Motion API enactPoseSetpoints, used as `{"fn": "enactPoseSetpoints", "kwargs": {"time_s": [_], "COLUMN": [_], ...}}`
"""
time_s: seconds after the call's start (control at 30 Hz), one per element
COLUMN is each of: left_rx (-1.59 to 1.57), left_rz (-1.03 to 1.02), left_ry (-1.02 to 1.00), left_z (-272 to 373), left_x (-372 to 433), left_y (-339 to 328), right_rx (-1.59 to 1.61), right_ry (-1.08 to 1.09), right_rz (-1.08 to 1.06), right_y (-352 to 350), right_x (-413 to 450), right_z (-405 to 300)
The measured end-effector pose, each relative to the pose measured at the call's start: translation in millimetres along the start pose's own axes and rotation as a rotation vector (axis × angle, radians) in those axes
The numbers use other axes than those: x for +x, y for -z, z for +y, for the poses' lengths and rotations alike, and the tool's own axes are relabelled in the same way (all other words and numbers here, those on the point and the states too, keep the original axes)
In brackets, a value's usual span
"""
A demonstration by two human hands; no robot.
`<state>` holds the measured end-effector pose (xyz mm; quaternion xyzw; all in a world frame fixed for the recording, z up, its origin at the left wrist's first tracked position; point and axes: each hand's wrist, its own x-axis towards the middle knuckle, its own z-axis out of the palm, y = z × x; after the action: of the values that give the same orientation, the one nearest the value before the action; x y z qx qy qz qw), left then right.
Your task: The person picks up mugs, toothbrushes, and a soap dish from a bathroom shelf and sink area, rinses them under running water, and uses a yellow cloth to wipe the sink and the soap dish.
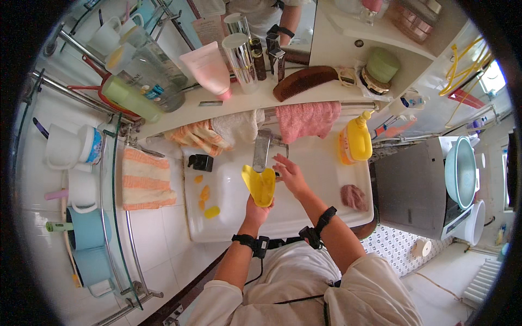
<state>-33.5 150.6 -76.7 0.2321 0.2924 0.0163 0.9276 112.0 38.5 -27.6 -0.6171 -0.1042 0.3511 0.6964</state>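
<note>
My left hand (258,210) holds a yellow, open-topped piece (260,185), perhaps a soap dish, under the metal faucet (261,151) over the white sink (310,220). Its fingers are mostly hidden behind the piece. Just right of the faucet is my right hand (290,173), fingers apart, with nothing seen in it; whether it touches the faucet I cannot tell. Several small orange pieces (204,192) and a yellow oval piece (212,212) lie at the sink's left side. Near them stands a black pump bottle (201,162).
A yellow pump bottle (355,140) and a crumpled brownish-pink cloth (353,197) are at the sink's right. Pink (308,120) and striped towels (147,179) hang around it. Above, a shelf (253,100) holds a wooden comb (304,81) and a pink tube (209,69). Glass shelving borders the left.
</note>
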Motion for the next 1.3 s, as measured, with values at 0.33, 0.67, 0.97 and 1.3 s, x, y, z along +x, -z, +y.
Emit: {"fn": "enactPoseSetpoints", "kwargs": {"time_s": [0.33,0.67,0.97,1.3], "left_rx": [0.004,0.064,0.043,0.318], "left_rz": [0.053,-0.012,0.045,-0.098], "left_ry": [0.02,-0.027,-0.056,-0.203], "left_z": [-5.4,-5.7,1.1,11.4], "left_x": [2.5,5.6,0.3,-3.9], "left_y": [-6.2,-20.6,-6.2,-12.4], "right_rx": [-0.118,-0.461,-0.598,-0.626], "right_ry": [0.151,-0.023,-0.486,-0.457], "right_rz": [0.171,0.031,0.197,0.339], "right_y": [15.4,-11.3,-37.8,-49.8], "right_x": [10.8,0.0,25.8,26.1], "right_z": [27.5,77.5,95.6,92.8]}}
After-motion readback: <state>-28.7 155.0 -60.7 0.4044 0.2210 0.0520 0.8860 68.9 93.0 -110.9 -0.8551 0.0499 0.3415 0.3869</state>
